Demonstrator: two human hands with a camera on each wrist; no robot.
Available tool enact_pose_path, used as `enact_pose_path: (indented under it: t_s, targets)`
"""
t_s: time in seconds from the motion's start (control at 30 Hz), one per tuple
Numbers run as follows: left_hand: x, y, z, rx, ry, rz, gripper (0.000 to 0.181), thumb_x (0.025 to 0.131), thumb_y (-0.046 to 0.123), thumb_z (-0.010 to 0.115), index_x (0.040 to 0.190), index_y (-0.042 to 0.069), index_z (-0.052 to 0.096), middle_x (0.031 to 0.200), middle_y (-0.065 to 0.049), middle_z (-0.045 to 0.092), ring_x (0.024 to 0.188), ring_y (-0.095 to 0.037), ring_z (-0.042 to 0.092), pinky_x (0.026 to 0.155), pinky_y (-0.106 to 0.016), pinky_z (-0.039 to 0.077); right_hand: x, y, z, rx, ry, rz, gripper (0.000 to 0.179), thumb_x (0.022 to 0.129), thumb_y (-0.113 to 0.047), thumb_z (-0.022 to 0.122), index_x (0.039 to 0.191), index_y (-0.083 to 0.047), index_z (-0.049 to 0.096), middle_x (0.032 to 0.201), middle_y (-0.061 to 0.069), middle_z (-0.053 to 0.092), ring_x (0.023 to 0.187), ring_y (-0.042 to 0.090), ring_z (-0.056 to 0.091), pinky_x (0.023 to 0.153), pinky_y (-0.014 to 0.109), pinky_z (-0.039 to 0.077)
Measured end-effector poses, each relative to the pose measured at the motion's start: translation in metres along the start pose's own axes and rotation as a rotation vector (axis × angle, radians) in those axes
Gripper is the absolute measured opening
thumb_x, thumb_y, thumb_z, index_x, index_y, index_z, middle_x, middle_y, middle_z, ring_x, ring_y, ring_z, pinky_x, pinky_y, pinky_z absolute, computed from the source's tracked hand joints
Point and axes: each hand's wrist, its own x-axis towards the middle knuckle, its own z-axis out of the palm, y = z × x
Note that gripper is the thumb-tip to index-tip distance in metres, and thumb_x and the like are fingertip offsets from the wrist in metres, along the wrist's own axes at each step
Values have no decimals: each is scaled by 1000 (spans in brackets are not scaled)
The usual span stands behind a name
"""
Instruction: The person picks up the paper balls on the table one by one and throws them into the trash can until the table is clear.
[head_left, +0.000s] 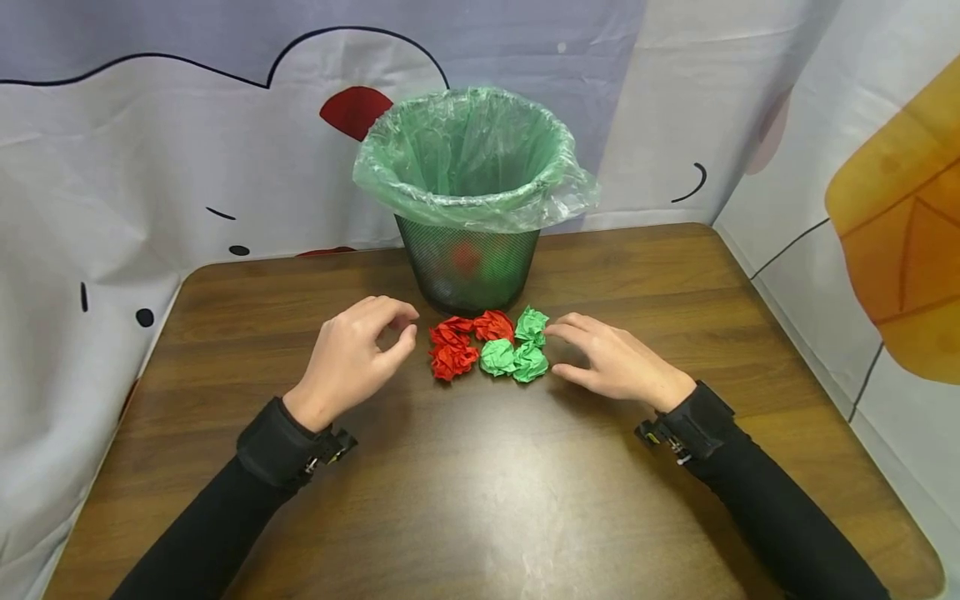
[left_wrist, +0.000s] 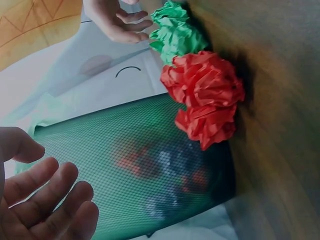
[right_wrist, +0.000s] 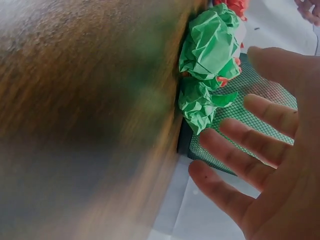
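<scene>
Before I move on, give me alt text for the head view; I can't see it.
A left hand and a right hand, both empty, flank three crumpled red paper balls and three green ones on a wooden table. Behind the balls stands a mesh wastebasket lined with a translucent green bag.

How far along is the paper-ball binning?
Likely done: red lumps and bluish lumps show through the mesh wastebasket.
In hand: nothing gripped; left hand and right hand flank three red paper balls and three green paper balls.
Remaining: those six, lying on the wooden table.
</scene>
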Motion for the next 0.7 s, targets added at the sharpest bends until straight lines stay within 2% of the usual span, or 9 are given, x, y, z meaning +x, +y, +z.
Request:
enact_pose_path:
  t_s: [0.3,0.47,0.7]
  targets:
    - [-8,-2,8,-1,-24,-17,10,90,15,65,96,12,72,86,1,67,80,-17,63,66,-34,49,8,-2,8,-44,-6,-36,58,91,-39,72,139,-11,57,131,4,59,119,22,60,97,44,51]
    - [-10,-2,9,-9,-30,-29,10,90,16,66,97,12,73,86,1,67,81,-16,63,67,-33,50,13,-2,12,-58,-1,-55,57,91,-39,73,139,-11,57,130,5,60,118,22,60,96,44,52]
    - [-13,-3,10,-6,-31,-31,10,90,16,65,97,12,72,86,2,67,80,-14,63,66,-33,51,18,-4,17,-71,-35,-53,52,90,-35,74,136,-14,61,129,6,60,117,24,62,93,44,54]
